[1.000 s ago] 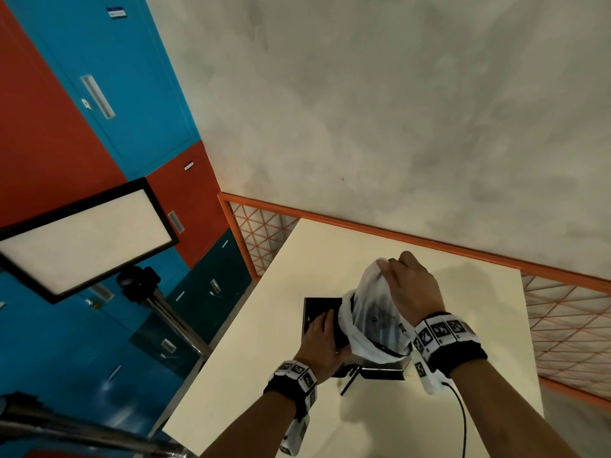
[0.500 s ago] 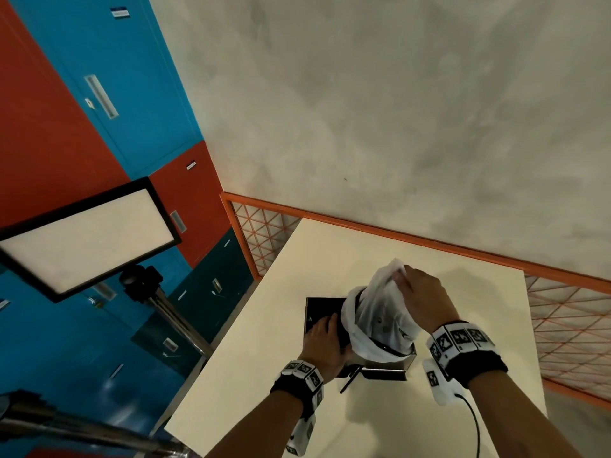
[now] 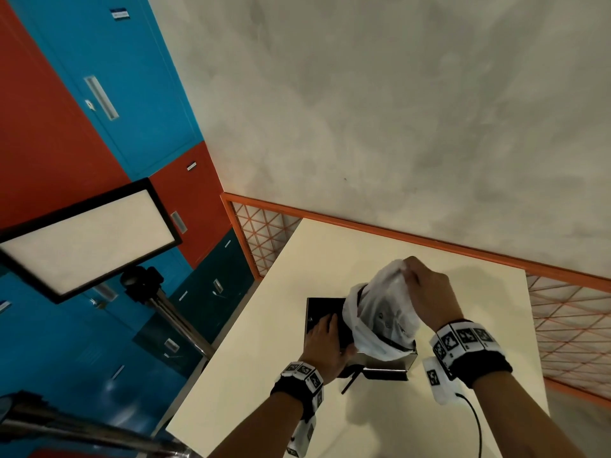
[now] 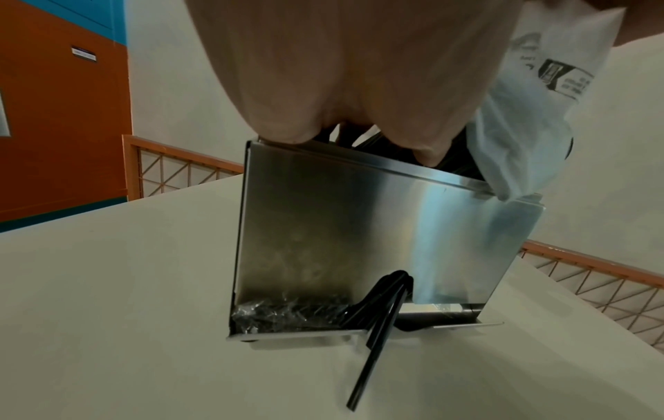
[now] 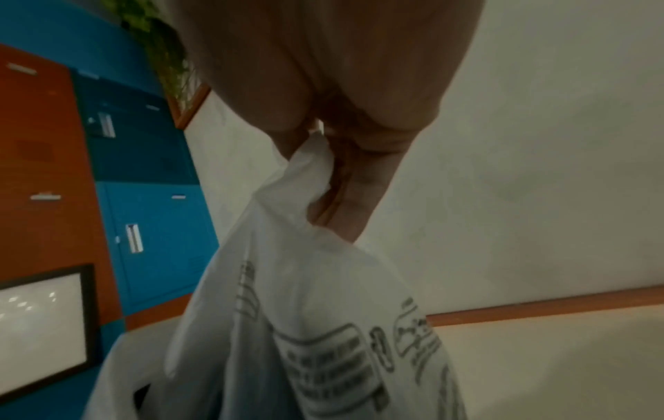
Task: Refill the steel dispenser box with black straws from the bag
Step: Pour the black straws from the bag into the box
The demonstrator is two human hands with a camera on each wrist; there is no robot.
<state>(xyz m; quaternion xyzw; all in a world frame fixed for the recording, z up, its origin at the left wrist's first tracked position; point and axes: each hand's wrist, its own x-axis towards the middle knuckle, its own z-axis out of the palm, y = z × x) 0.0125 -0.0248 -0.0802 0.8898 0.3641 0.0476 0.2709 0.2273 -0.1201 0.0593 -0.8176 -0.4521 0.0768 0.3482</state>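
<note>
Bag (image 3: 386, 312) hides dispenser box (image 4: 359, 233) opening.

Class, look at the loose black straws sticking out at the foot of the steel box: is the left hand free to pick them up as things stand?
Probably not. The left hand rests on the box rim, steadying it, while the straws lie in the open below it.

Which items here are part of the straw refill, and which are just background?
In the job:
- steel dispenser box, steadied by left hand
- white plastic bag, pinched at the top by right hand
- black straws poking from the box's bottom slot

Just around:
- light panel on a stand
- lockers
- table
</note>
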